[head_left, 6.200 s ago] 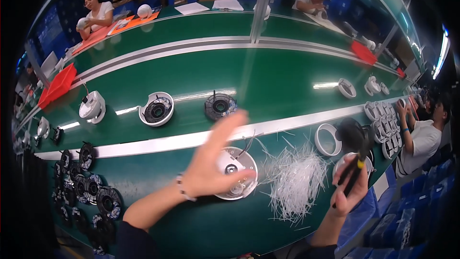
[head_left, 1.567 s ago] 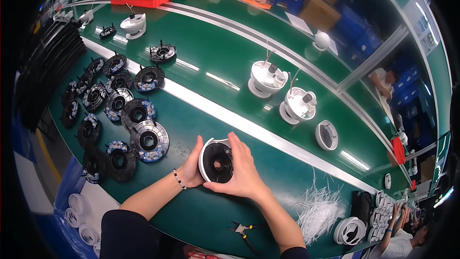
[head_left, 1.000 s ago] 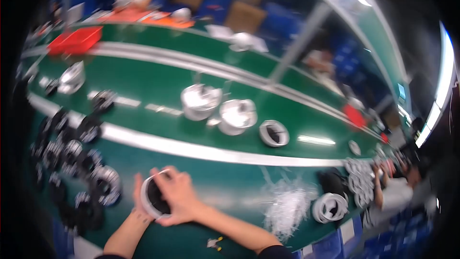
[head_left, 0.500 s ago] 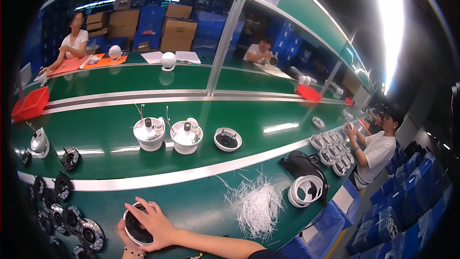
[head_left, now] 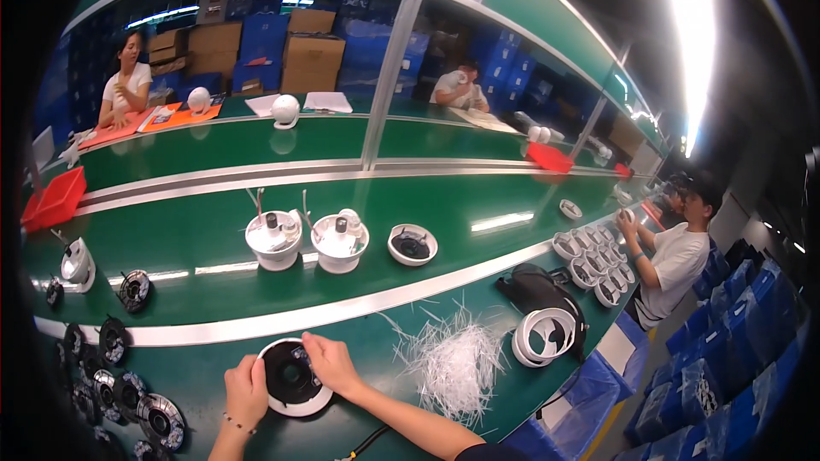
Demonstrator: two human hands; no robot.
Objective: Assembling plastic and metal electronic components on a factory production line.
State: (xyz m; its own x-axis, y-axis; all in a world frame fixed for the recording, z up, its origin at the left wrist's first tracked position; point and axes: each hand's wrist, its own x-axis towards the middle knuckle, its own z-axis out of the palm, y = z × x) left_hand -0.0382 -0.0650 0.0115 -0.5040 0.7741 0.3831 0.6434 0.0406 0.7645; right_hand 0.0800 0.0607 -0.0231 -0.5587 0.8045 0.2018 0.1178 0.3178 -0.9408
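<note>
A round white housing [head_left: 301,407] with a black ring-shaped insert [head_left: 286,384] faces up above the bench at the lower middle. My left hand [head_left: 246,388], a beaded bracelet at its wrist, is closed on the left side of the rim. On the upper right of the rim my right hand [head_left: 330,363] is closed, its thumb and fingers bent over the edge. The insert lies inside the white rim, and a dark hole shows at its centre. Fingers hide parts of the rim.
Several black round parts [head_left: 161,420] lie at the left. Thin white strips [head_left: 457,363] form a pile to the right, beside white rings [head_left: 544,337] and a black bag [head_left: 538,290]. White housings [head_left: 273,239] stand on the belt. A co-worker [head_left: 675,248] works at right.
My right hand has moved from lying across the black insert to the right rim. My left hand shows more fully now at the left. The housing has shifted up and right in view.
</note>
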